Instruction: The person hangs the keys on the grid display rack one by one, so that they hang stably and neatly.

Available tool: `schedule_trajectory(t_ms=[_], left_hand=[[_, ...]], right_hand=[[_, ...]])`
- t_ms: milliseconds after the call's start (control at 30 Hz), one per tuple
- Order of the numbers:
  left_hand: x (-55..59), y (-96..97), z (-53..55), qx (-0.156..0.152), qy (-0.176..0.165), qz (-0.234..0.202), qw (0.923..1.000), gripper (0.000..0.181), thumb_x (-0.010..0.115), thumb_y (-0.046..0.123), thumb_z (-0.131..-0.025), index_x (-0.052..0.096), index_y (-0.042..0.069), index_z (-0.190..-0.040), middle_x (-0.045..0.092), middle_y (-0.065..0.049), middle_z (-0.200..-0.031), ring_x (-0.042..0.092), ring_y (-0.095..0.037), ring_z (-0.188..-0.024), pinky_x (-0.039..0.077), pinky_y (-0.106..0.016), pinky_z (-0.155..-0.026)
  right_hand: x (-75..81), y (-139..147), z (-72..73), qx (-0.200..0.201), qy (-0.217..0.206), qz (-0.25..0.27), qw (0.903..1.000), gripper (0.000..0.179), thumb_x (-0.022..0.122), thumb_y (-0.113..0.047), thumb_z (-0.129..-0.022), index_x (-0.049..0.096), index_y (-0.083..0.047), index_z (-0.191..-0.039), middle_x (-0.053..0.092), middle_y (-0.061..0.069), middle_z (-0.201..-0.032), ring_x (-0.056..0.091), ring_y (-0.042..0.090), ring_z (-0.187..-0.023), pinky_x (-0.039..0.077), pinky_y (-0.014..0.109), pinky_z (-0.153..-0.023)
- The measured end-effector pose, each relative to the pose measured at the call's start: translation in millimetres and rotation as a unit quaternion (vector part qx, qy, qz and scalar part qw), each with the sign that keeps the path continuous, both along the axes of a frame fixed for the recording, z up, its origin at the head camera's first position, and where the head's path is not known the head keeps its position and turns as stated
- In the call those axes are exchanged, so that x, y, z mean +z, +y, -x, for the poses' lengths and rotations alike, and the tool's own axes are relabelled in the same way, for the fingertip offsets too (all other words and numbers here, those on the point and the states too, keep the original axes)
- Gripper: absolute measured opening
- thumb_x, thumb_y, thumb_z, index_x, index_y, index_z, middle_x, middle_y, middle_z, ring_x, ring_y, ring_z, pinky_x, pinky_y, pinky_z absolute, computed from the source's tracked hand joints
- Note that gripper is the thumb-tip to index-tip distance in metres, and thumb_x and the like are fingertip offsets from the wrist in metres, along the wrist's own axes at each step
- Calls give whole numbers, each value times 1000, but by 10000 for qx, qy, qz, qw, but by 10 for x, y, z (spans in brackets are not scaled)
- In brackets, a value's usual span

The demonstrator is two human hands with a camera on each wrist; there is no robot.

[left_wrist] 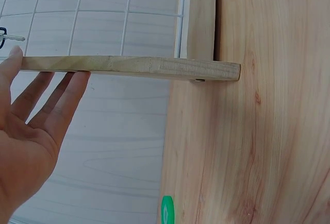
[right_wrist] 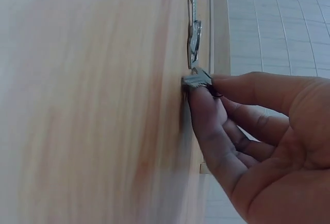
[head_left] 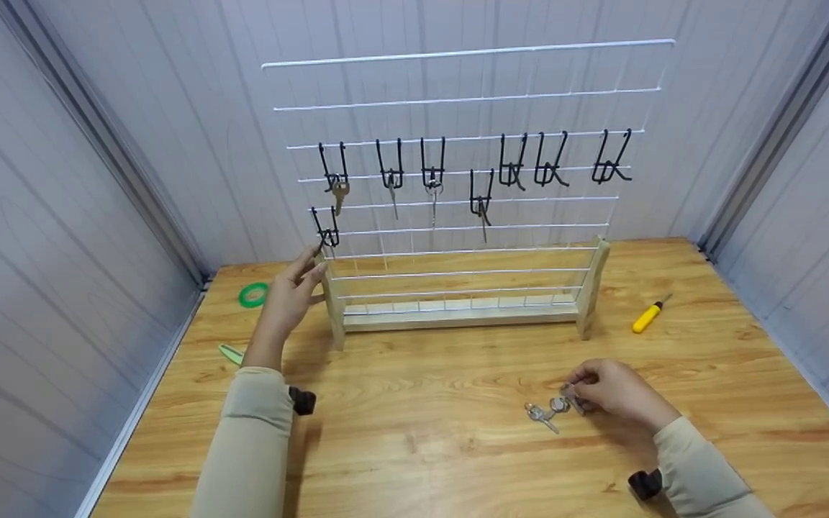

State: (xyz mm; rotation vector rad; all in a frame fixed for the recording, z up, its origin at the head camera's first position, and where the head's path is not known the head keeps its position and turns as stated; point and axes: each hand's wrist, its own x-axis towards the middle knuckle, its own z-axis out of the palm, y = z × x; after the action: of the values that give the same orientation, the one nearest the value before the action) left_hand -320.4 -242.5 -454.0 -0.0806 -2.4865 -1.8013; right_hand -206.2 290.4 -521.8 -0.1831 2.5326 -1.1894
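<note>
My right hand is low over the table at right, pinching a silver key between thumb and finger. Beside it on the wood lie more keys. At the rack's left end, my left hand holds the wooden post, its thumb at the near edge and other fingertips against the outer side, partly hidden. The white wire rack stands upright on wooden feet. Black hooks hang from its wires; several carry keys, such as a brass-coloured key at the left.
A yellow-handled screwdriver lies right of the rack. Left of it are a roll of green tape and a light green tool, partly covered by the left arm. Pale panel walls enclose the wooden table.
</note>
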Motion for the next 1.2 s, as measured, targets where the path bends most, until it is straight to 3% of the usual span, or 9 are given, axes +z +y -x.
schedule_trajectory(t_ms=[500,667,1000,1200], left_hand=[[-7,6,5,81,-78,-1,9999,57,58,36,-111,43,29,-166,39,-23,-170,52,-41,-150,63,-48,-107],[-4,-3,6,64,-89,56,9999,57,58,38,-111,42,30,-166,38,-22,-171,51,-41,-151,63,-48,-107],[14,5,-23,32,-58,31,10000,59,57,39,-111,41,28,-166,37,-24,-171,49,-41,-152,62,-50,-110],[14,10,-40,-28,-11,-31,10000,60,56,37,-112,38,23,-168,33,-26,-173,48,-43,-153,60,-52,-111]], right_hand=[[96,-106,-34,-661,1115,-39,9916,10,73,-13,-102,74,-4,-106,79,10,-99,74,17,-90,64,20,-71],[175,-162,-33,-872,1144,534,9881,14,70,-10,-104,70,1,-112,79,18,-105,78,21,-91,69,25,-74],[507,-344,-56,-993,1132,1816,9718,27,65,-17,-108,65,4,-124,77,23,-119,77,10,-93,70,28,-80],[786,-479,-41,-1011,1273,2341,9585,32,68,-21,-107,65,5,-126,81,9,-111,79,11,-91,71,32,-78]])
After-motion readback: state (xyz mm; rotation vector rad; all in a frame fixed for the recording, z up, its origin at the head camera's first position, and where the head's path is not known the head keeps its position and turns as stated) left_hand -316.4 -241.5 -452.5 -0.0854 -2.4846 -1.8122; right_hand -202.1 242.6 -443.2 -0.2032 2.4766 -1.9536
